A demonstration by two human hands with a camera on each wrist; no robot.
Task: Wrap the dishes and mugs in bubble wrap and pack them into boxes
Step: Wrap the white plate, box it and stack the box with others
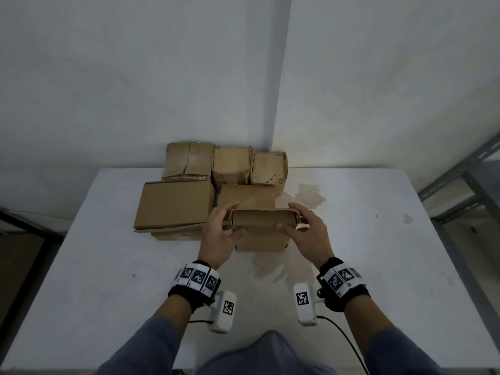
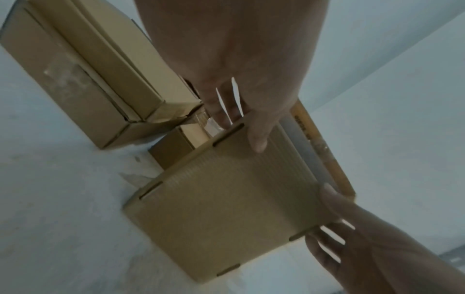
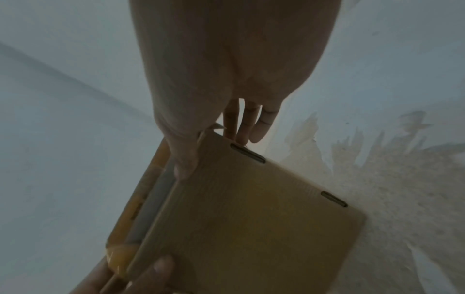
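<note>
A small brown cardboard box stands on the white table, its lid flap partly raised. My left hand grips its left end, thumb on the front face and fingers behind. My right hand grips the right end the same way. In the left wrist view the box shows its ribbed front, my left thumb near the top edge and the right hand at the far end. The right wrist view shows the box with my right thumb on its edge. No dishes, mugs or bubble wrap are visible.
Several closed cardboard boxes are stacked behind and to the left of the held box, up against the wall corner. Stains mark the table to the right. A metal shelf frame stands at the far right.
</note>
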